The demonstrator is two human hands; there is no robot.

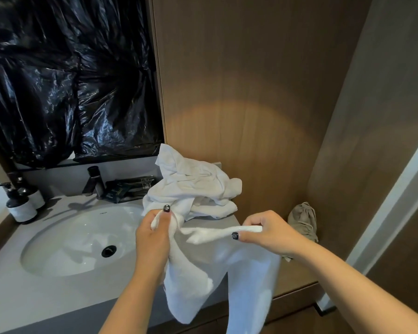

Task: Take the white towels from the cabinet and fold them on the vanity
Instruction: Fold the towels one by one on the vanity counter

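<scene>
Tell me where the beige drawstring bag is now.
In the head view, the beige drawstring bag lies at the right, on the wooden ledge by the wall, behind the right hand.

Both hands pinch one white terry towel along its top edge, left hand at nine o'clock, right hand at three; a crumpled white towel heap lies on the grey vanity top at twelve

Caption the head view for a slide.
Both hands, left hand and right hand, pinch a white towel over the vanity beside the sink.
</scene>
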